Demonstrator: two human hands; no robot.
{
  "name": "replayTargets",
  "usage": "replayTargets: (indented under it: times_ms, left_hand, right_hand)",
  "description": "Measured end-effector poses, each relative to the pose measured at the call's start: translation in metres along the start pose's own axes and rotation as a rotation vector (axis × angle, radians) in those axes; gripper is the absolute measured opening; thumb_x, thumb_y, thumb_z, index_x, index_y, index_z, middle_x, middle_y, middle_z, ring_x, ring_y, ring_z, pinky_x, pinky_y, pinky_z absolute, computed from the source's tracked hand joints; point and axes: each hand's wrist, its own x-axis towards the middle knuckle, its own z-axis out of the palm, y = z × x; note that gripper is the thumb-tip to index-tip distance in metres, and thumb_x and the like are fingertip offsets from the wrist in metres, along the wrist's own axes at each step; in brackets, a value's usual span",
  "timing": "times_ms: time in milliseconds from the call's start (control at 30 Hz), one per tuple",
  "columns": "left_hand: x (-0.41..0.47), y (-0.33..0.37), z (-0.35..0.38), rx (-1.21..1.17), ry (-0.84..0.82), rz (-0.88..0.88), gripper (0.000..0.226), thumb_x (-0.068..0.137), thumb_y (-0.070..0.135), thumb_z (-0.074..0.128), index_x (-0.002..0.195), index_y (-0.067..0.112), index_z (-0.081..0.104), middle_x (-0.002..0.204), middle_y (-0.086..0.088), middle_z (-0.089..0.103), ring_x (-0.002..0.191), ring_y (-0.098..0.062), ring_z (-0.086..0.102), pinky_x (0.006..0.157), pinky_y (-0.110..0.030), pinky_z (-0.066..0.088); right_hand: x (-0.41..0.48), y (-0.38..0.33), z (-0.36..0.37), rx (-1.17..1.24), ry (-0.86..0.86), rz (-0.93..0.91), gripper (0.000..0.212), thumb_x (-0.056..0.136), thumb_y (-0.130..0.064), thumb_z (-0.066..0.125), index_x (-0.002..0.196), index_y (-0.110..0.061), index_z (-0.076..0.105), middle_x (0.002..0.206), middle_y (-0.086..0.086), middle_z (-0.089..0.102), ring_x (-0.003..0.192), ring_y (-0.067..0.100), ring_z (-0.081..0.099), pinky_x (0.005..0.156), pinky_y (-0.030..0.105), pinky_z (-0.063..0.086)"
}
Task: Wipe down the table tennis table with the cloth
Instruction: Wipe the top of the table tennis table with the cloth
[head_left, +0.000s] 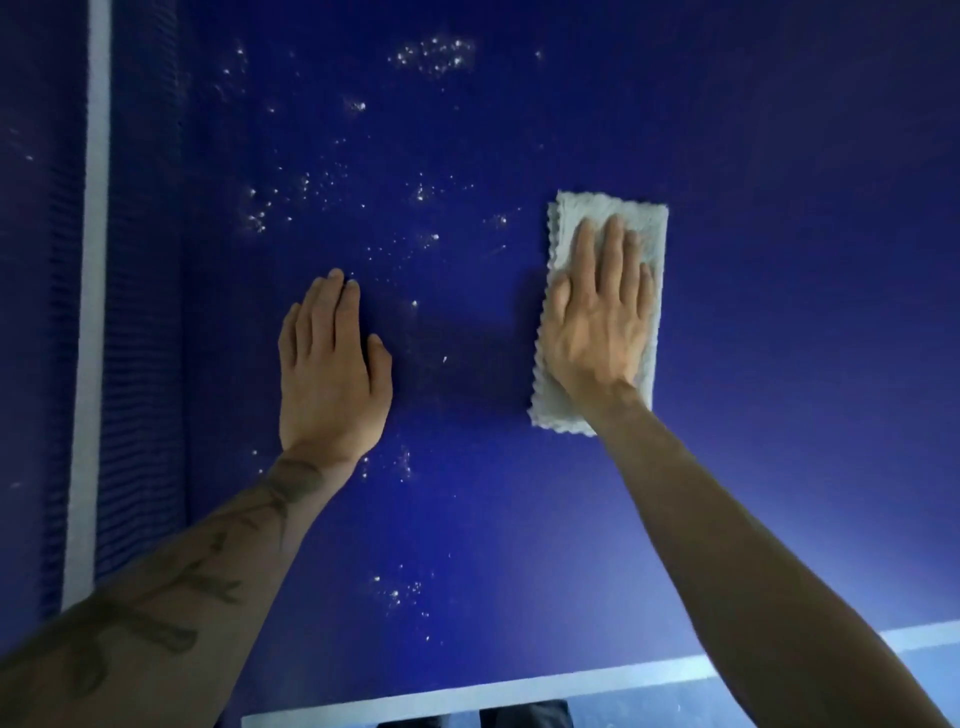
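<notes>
the wipe looks to be at an early or middle stage, judging from how the bench (779, 156) lies: white specks (431, 54) are scattered thick over the blue surface ahead of and to the left of the right hand (597, 322), with more clusters around the left hand (332, 374), beyond its fingertips, by its wrist and back along that forearm toward the near edge line (467, 696). the stretch to the right of the right hand shows no specks, so that part may be done, though it could as well never have been dirty. what is left, then, seems to be most of the middle and left, out toward the white stripe (96, 260) far to the left of the left hand. the cloth (605, 205), folded into a long pad, lies flat on the bench directly under the right hand, which presses it with straight fingers and does not clutch it; the cloth shows past the fingertips and behind the heel of the palm. the left hand rests flat and released on the bare bench, well apart from the cloth, holding nothing
</notes>
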Motion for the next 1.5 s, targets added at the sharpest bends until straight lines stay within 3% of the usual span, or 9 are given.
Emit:
replayTargets:
  times_ms: [167, 267, 500, 633, 733, 867, 1033, 1267, 1500]
  left_hand:
    - [0.001, 0.000, 0.000, 0.008, 0.005, -0.003, 0.057, 0.107, 0.024, 0.034, 0.159, 0.001, 0.035, 0.169, -0.014, 0.031, 0.158, -0.031, 0.025, 0.132, -0.044, 0.013]
    - [0.001, -0.001, 0.000, -0.004, 0.000, 0.008, 0.057, 0.108, 0.023, 0.035, 0.160, 0.001, 0.033, 0.170, -0.013, 0.028, 0.159, -0.030, 0.023, 0.132, -0.043, 0.010]
    - [0.003, -0.004, 0.006, 0.031, 0.053, 0.026, 0.055, 0.107, 0.023, 0.036, 0.156, -0.001, 0.039, 0.166, -0.016, 0.036, 0.156, -0.032, 0.031, 0.131, -0.048, 0.018]
    - [0.003, -0.006, 0.008, 0.039, 0.080, 0.041, 0.055, 0.107, 0.023, 0.037, 0.156, -0.001, 0.039, 0.165, -0.016, 0.038, 0.155, -0.032, 0.033, 0.131, -0.047, 0.019]
    - [0.002, -0.006, 0.008, 0.037, 0.071, 0.044, 0.056, 0.106, 0.024, 0.035, 0.157, -0.001, 0.037, 0.166, -0.016, 0.036, 0.155, -0.031, 0.031, 0.131, -0.048, 0.019]
    - [0.004, -0.005, 0.008, 0.038, 0.055, 0.036, 0.056, 0.107, 0.025, 0.035, 0.157, 0.000, 0.037, 0.167, -0.016, 0.035, 0.156, -0.032, 0.030, 0.131, -0.048, 0.018]
    - [0.005, -0.006, 0.010, 0.052, 0.079, 0.041, 0.054, 0.107, 0.024, 0.036, 0.156, 0.001, 0.039, 0.165, -0.015, 0.037, 0.155, -0.031, 0.032, 0.131, -0.047, 0.019]
    - [0.005, -0.006, 0.009, 0.041, 0.068, 0.039, 0.055, 0.106, 0.022, 0.038, 0.156, -0.001, 0.039, 0.165, -0.016, 0.038, 0.155, -0.032, 0.033, 0.129, -0.050, 0.022]
    - [0.006, -0.008, 0.010, 0.040, 0.060, 0.046, 0.054, 0.107, 0.023, 0.038, 0.156, -0.001, 0.041, 0.165, -0.016, 0.037, 0.155, -0.033, 0.033, 0.130, -0.051, 0.022]
  right_hand:
    - [-0.026, -0.057, 0.018, -0.013, -0.050, -0.279, 0.062, 0.113, -0.037, 0.018, 0.171, -0.018, 0.009, 0.179, 0.010, 0.003, 0.166, 0.027, 0.000, 0.134, 0.047, 0.003]
    - [-0.051, -0.029, 0.018, -0.043, -0.098, -0.457, 0.060, 0.113, -0.037, 0.022, 0.171, -0.021, 0.017, 0.179, 0.006, 0.010, 0.166, 0.025, 0.006, 0.135, 0.045, 0.005]
    - [0.060, -0.011, -0.003, -0.006, -0.004, -0.043, 0.062, 0.113, -0.036, 0.021, 0.171, -0.016, 0.009, 0.179, 0.012, 0.005, 0.166, 0.029, 0.002, 0.133, 0.050, 0.005]
    - [0.042, -0.066, 0.011, -0.021, -0.053, -0.236, 0.064, 0.111, -0.039, 0.010, 0.171, -0.018, 0.002, 0.179, 0.009, -0.003, 0.166, 0.027, -0.004, 0.134, 0.048, 0.001]
    - [0.003, -0.054, 0.014, -0.059, -0.097, -0.443, 0.062, 0.112, -0.039, 0.016, 0.171, -0.020, 0.013, 0.179, 0.007, 0.006, 0.166, 0.025, 0.003, 0.135, 0.044, 0.002]
    - [0.042, -0.007, 0.002, -0.070, -0.058, -0.237, 0.063, 0.111, -0.038, 0.021, 0.171, -0.020, 0.015, 0.179, 0.007, 0.010, 0.166, 0.026, 0.007, 0.134, 0.047, 0.008]
    - [0.107, -0.049, 0.000, 0.020, -0.005, -0.074, 0.063, 0.114, -0.038, 0.019, 0.171, -0.016, 0.007, 0.179, 0.012, 0.002, 0.166, 0.029, 0.000, 0.134, 0.049, 0.002]
    - [0.040, -0.044, 0.009, -0.089, -0.148, -0.526, 0.063, 0.112, -0.040, 0.018, 0.172, -0.022, 0.008, 0.179, 0.005, 0.003, 0.166, 0.024, 0.000, 0.134, 0.043, -0.001]
    - [0.146, -0.053, -0.006, -0.011, -0.030, -0.098, 0.062, 0.114, -0.038, 0.019, 0.171, -0.019, 0.005, 0.179, 0.010, 0.000, 0.166, 0.027, -0.002, 0.134, 0.048, 0.000]
